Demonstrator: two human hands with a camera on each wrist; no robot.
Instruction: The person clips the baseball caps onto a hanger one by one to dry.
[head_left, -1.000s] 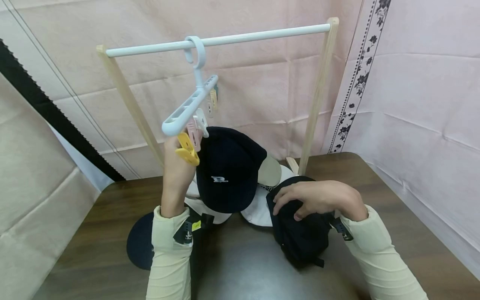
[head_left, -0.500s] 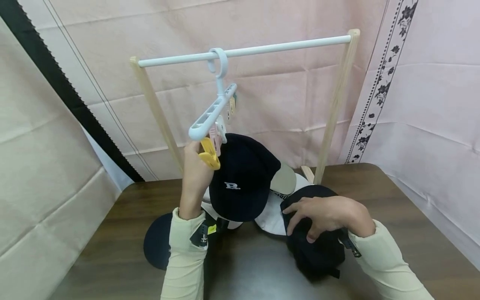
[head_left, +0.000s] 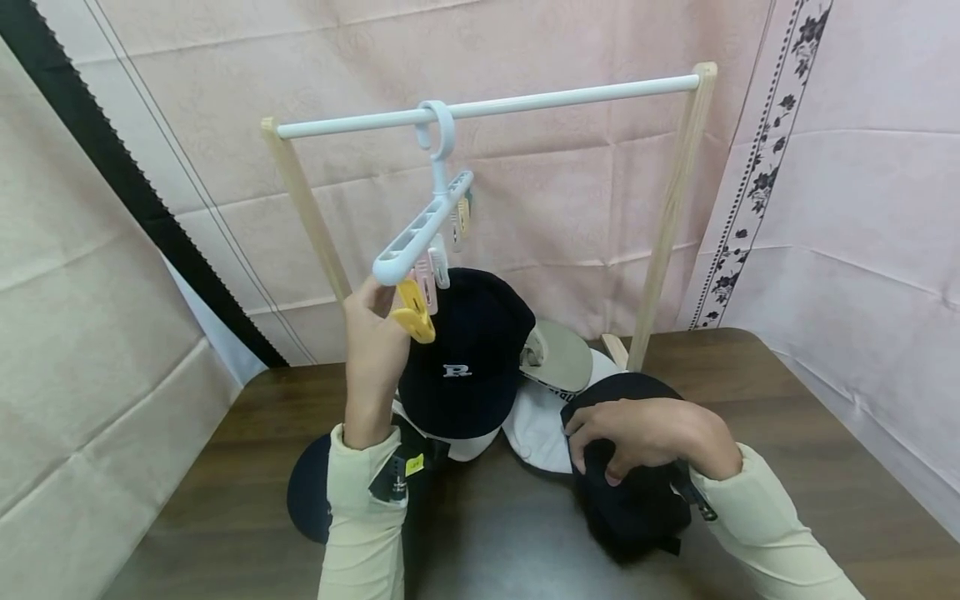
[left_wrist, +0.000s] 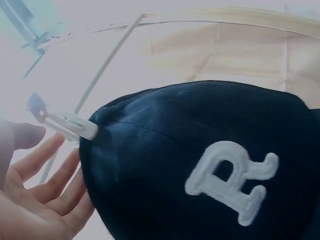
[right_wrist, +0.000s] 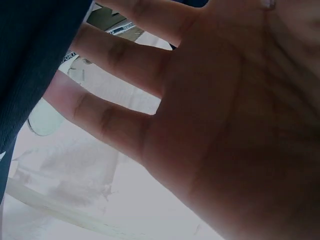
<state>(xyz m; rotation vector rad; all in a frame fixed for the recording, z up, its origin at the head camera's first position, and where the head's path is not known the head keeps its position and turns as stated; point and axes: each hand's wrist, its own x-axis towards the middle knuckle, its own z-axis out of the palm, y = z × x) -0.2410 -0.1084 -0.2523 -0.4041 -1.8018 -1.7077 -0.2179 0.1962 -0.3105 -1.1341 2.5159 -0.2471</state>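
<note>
A navy cap [head_left: 472,333] with a white R [left_wrist: 225,175] hangs under a pale blue clip hanger [head_left: 427,229]. At the cap's upper left edge, a pale clothes peg [left_wrist: 75,125] grips the fabric. My left hand [head_left: 375,350] is beside this peg, fingers relaxed and parted, pinching nothing; its fingertips lie close to the cap's edge. Over a black cap [head_left: 633,521] at the right, my right hand [head_left: 648,433] rests with fingers spread and thumb apart. In the right wrist view, dark fabric [right_wrist: 30,60] hides the fingertips of the right hand [right_wrist: 200,120].
The hanger hooks over a white rod [head_left: 555,102] on a wooden stand [head_left: 667,225]. Yellow [head_left: 412,310] and pink pegs [head_left: 425,283] dangle from its near end. Behind lie a beige cap [head_left: 562,358] and white cap [head_left: 540,425]; another navy cap [head_left: 309,492] lies left on the table [head_left: 187,500].
The head view shifted first. Since half a second ago my left hand has drawn left and loosened at the peg. The hanging cap has swung left, baring more beige cap. My right hand stays put.
</note>
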